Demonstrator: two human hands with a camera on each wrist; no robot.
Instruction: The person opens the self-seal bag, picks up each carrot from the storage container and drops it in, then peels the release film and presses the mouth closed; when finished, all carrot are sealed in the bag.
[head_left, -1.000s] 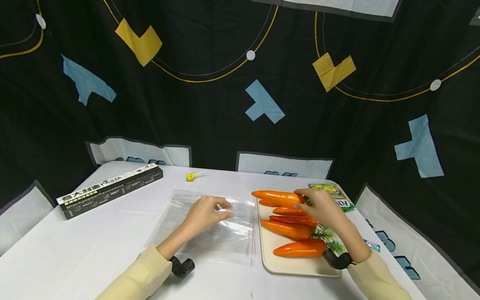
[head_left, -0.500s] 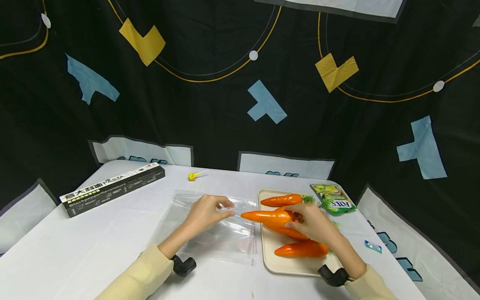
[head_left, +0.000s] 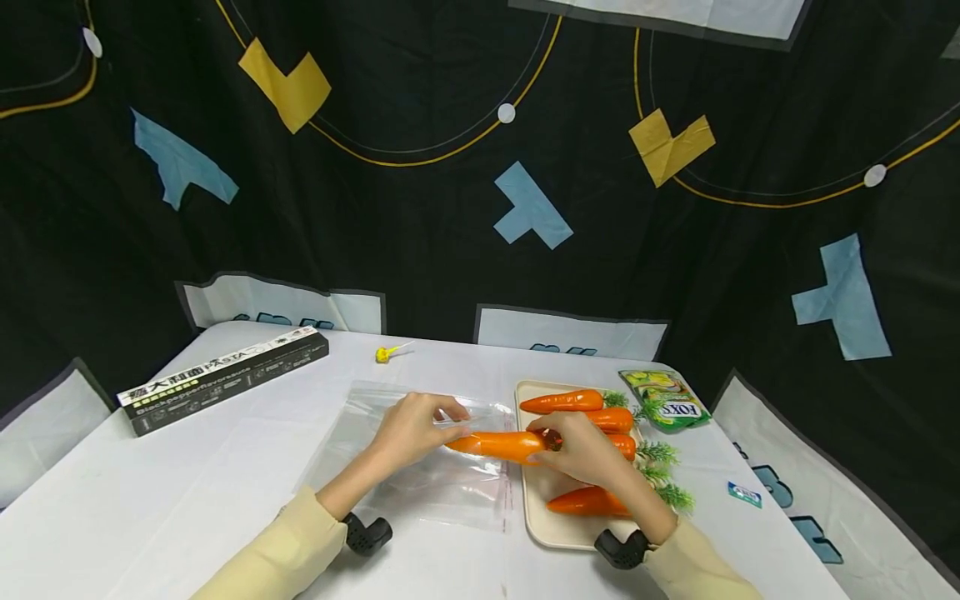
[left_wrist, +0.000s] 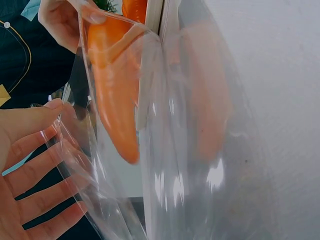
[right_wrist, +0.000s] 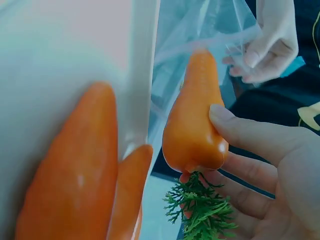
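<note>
at the tray's (head_left: pixel 536 523) left edge — right hand (head_left: pixel 581 450) grips carrot (head_left: pixel 498 446), tip entering bag (head_left: pixel 420 475); left hand (head_left: pixel 408 429) pinches the bag's mouth open.

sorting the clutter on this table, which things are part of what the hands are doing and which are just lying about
In use:
- carrot held by the right hand, tip at the bag's mouth
- clear plastic bag, its opening held up by the left hand
- tray with the other carrots

Lying about:
- pasta box
- yellow lollipop
- green candy packet
- small wrapper
</note>
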